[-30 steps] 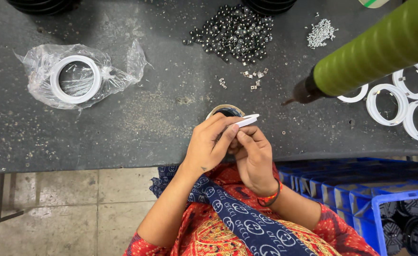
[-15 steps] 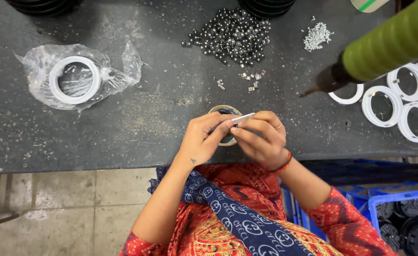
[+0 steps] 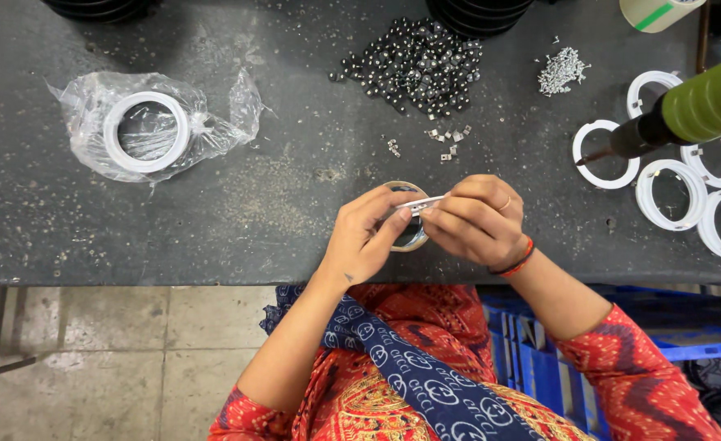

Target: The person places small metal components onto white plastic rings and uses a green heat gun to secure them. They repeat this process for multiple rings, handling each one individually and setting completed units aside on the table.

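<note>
Nearest us, our left hand and right hand meet over the table edge. Between them we hold a small metal ring, with a thin white strip laid across its top. The left thumb and fingers close on the ring's near rim and the strip's left end; the right fingertips are pinched together on the strip's other end.

We judge the ring stiff, light and smooth, best gripped by its outer rim. The strip looks slight and bendable, so it should be held near its ends, gently.

Farther out lie a few loose clips, too small to count surely. Left of them sits one white ring in a clear bag. At right we count five white rings, partly under a green-handled tool. Beyond are a heap of dark balls, too many to count, and a small pile of silver bits.
</note>
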